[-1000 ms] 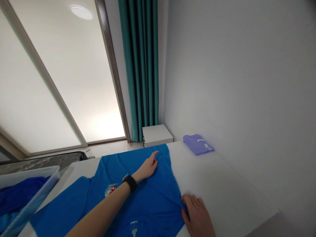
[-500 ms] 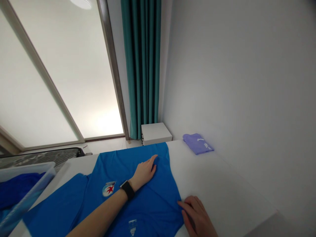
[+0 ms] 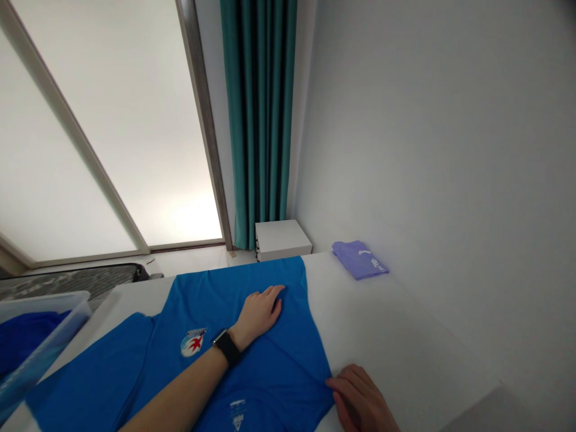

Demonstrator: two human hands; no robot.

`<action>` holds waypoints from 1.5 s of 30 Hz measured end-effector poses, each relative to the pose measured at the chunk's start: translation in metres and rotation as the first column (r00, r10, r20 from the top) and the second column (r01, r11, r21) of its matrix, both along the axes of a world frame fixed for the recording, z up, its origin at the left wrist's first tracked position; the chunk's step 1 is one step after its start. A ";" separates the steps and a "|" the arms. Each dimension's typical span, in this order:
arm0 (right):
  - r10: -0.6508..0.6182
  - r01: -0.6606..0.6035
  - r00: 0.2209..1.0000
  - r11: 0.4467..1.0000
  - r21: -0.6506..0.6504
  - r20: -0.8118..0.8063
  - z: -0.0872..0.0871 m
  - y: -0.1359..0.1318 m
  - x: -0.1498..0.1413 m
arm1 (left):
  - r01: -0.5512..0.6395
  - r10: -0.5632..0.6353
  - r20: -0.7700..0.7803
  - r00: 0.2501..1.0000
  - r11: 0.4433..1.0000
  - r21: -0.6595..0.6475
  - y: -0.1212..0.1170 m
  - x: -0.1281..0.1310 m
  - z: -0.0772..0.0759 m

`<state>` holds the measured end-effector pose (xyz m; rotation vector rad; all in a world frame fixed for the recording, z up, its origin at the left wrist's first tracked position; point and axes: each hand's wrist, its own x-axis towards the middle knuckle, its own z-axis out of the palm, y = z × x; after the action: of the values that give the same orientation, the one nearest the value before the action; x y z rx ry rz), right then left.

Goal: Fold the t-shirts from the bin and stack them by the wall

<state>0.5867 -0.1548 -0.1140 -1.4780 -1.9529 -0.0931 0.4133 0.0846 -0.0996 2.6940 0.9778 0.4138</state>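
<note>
A bright blue T-shirt (image 3: pixel 270 354) with a round red-and-white badge lies spread on the white table (image 3: pixel 396 342). My left hand (image 3: pixel 258 312), a black watch on its wrist, lies flat on the shirt's middle with fingers stretched out, open. My right hand (image 3: pixel 362 399) rests at the shirt's right edge near the bottom of the view, fingers curled onto the fabric's side; whether it pinches the cloth is hard to make out.
A folded lilac garment (image 3: pixel 360 259) lies at the table's far right by the wall. A clear plastic bin (image 3: pixel 31 342) with blue clothes stands at the left. Beyond the table are a small white cabinet (image 3: pixel 281 239), a teal curtain (image 3: pixel 256 120) and frosted sliding doors.
My left hand has slid back a little toward me across the shirt. My right hand stays at the shirt's right edge. The view has tilted slightly.
</note>
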 end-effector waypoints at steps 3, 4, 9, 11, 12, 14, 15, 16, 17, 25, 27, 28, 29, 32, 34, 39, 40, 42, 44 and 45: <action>-0.046 0.046 0.999 0.999 -0.028 0.007 -0.007 0.000 -0.002 | 0.014 -0.008 0.077 0.997 0.997 -0.080 0.002 -0.003 0.001; -0.060 0.059 0.998 0.997 -0.047 -0.008 -0.008 0.001 -0.001 | 0.012 -0.004 0.088 0.996 0.995 -0.094 0.002 -0.003 0.001; -0.181 0.140 0.965 0.967 -0.211 -0.191 0.000 0.031 0.017 | 0.010 0.001 0.088 0.996 0.993 -0.122 0.002 -0.004 0.000; -0.188 0.126 0.959 0.954 -0.273 -0.214 0.009 0.059 0.029 | 0.002 0.011 0.091 0.996 0.991 -0.137 0.002 -0.003 0.000; -0.180 0.114 0.962 0.948 -0.297 -0.206 0.013 0.075 0.035 | -0.003 0.016 0.092 0.996 0.990 -0.140 0.002 -0.003 0.001; -0.170 0.112 0.972 0.940 -0.321 -0.159 0.019 0.109 0.042 | -0.008 0.020 0.094 0.995 0.991 -0.134 0.002 -0.003 0.001; -0.176 0.132 0.979 0.933 -0.334 -0.105 0.020 0.126 0.044 | -0.005 0.017 0.094 0.995 0.992 -0.127 0.002 -0.003 0.001; -0.187 0.163 0.982 0.925 -0.344 -0.038 0.021 0.141 0.044 | -0.002 0.013 0.094 0.996 0.993 -0.119 0.002 -0.003 0.002; -0.196 0.181 0.981 0.921 -0.345 -0.010 0.020 0.153 0.043 | 0.002 0.009 0.091 0.996 0.994 -0.112 0.001 -0.003 0.002; -0.305 0.336 0.941 0.892 -0.301 0.147 0.007 0.187 0.027 | 0.022 -0.021 0.014 1.000 0.999 -0.038 -0.002 -0.004 0.001; -0.333 0.368 0.929 0.883 -0.292 0.164 0.006 0.187 0.028 | 0.008 -0.008 0.002 1.000 0.999 -0.034 -0.003 -0.004 0.001; -0.342 0.378 0.924 0.880 -0.287 0.170 0.006 0.187 0.028 | 0.000 0.000 -0.009 1.000 1.000 -0.030 -0.003 -0.004 0.001; -0.347 0.384 0.922 0.879 -0.283 0.175 0.006 0.187 0.029 | -0.008 0.007 -0.023 1.000 1.000 -0.023 -0.003 -0.004 0.001; -0.331 0.373 0.925 0.884 -0.281 0.186 0.005 0.185 0.031 | -0.027 0.027 -0.073 0.997 1.000 -0.008 -0.004 -0.004 0.003; -0.301 0.348 0.934 0.890 -0.293 0.194 0.002 0.184 0.030 | -0.035 0.035 -0.090 0.995 0.999 -0.001 -0.005 -0.003 0.005; -0.289 0.350 0.933 0.864 -0.361 0.212 -0.011 0.184 0.028 | -0.040 0.042 -0.109 0.993 0.999 0.019 -0.006 -0.005 0.011; -0.299 0.346 0.937 0.866 -0.361 0.180 -0.013 0.185 0.029 | -0.045 0.047 -0.126 0.991 0.999 0.019 -0.005 -0.006 0.012; -0.320 0.322 0.945 0.887 -0.331 0.060 -0.016 0.187 0.037 | -0.049 0.054 -0.165 0.985 0.998 0.032 -0.004 -0.009 0.014; -0.334 0.305 0.941 0.908 -0.286 -0.058 -0.017 0.189 0.048 | -0.040 0.056 -0.172 0.983 0.995 0.095 -0.004 -0.010 0.017; -0.338 0.303 0.937 0.914 -0.270 -0.092 -0.017 0.189 0.055 | -0.026 0.048 -0.157 0.986 0.990 0.140 -0.006 -0.010 0.019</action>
<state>0.6415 0.0345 -0.1307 -1.9135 -1.6417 0.1150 0.4028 0.0788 -0.0805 2.8740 1.0816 0.2841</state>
